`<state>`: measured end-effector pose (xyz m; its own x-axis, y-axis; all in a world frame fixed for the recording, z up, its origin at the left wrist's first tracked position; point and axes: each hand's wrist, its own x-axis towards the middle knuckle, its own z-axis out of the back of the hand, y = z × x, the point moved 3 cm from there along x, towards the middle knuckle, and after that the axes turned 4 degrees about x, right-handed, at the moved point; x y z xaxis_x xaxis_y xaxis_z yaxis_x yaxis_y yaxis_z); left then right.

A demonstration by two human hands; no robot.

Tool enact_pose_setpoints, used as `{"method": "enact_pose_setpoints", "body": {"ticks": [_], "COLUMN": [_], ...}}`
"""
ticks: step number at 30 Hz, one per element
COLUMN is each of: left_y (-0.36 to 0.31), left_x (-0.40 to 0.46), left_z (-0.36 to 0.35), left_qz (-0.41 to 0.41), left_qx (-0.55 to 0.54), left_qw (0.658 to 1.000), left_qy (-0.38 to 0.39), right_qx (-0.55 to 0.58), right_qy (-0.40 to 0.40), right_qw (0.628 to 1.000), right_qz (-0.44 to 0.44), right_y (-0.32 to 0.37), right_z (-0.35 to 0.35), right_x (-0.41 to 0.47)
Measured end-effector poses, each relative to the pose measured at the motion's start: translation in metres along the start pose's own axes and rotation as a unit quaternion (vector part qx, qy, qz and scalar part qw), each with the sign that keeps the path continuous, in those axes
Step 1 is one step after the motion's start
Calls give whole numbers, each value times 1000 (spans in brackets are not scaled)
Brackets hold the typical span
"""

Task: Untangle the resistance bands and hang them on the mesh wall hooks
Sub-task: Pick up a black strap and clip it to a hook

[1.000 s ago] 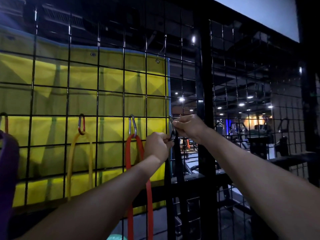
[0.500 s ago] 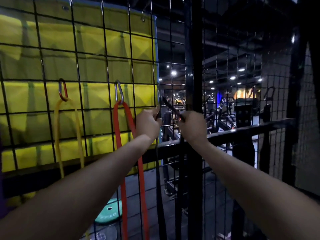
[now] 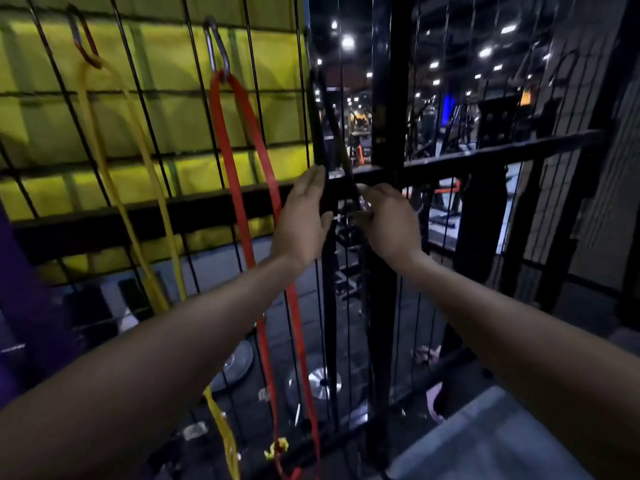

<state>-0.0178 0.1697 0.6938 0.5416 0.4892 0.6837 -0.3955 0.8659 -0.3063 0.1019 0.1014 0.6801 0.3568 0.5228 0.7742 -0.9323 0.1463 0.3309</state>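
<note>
A black resistance band [image 3: 334, 133] hangs down the black mesh wall [image 3: 162, 157] near its thick post. My right hand [image 3: 389, 223] pinches the band's right strand just below the crossbar. My left hand [image 3: 304, 216] lies flat against the left strand with its fingers stretched out, gripping nothing. To the left a red band [image 3: 242, 140] hangs from a silver carabiner hook [image 3: 216, 46], and a yellow band [image 3: 114, 161] hangs from a red carabiner hook [image 3: 85, 39]. The black band's own hook is too dark to make out.
A purple band [image 3: 20, 289] hangs at the far left edge. Yellow padding [image 3: 166, 60] lies behind the mesh. Weight plates [image 3: 317, 382] lie on the floor beyond it. The thick black post [image 3: 394, 98] and crossbar [image 3: 485, 157] stand right of my hands, with dim gym machines farther back.
Both hands have slid down the black band from its top to the crossbar level. My left hand has opened flat. The view has tilted downward, showing the floor.
</note>
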Motion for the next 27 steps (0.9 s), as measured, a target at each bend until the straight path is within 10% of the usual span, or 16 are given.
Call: {"method": "enact_pose_setpoints", "body": {"ticks": [16,27], "left_y": [56,92], "left_x": [-205,-222], "left_z": [-139,-207], "left_qz": [184,274], "left_qx": [-94,-81], "left_qw": [962,949], "left_qy": [178,135], "right_qx": [107,99], "right_qy": [296,199], "right_qw": [900,890], "right_qz": [-301,-398], "right_y": [-79,-116], "right_z": [-98,-177], "right_x": [-228,-241]}}
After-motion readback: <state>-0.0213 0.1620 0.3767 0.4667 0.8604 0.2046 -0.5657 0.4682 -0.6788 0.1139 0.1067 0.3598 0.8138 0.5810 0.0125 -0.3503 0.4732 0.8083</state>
